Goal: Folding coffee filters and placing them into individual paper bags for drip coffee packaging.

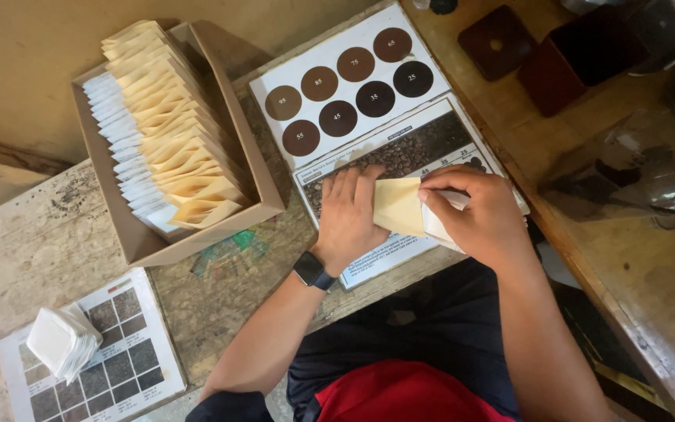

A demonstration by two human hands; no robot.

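Paper pouch [398, 206], pale cream w/ a white edge, sits between our two hands, just above the printed chart card [431, 144] at the worktop's near edge. Going left to right: at far left a small stack of white folded papers [60, 341] rests on a laminated sheet of grey texture swatches [123, 367]. The worktop [48, 242] is rough, pale, worn wood w/ dark specks. Next comes an open brown cardboard box [111, 203], rectangular, packed w/ upright cream and white pouches [173, 133] in two rows, corners fanned. A greenish smear [232, 250] marks the wood just below the box.

Centre: our left hand [349, 215], dark smartwatch [312, 270] on the wrist, lies flat on the card, fingers together and pressing the pouch's left side down. Above it the card shows round brown discs [349, 82], light to near black, and a strip photo of dark beans, partly covered by both hands.

Our right hand [482, 215] has its fingers pinched shut on the pouch's white right end, hiding that corner. Further right, approx. at the top, a dark red-brown square lid [496, 43] and a matching box [572, 66] sit on smoother orange-brown wood; clear crumpled plastic [642, 176] lies beyond.
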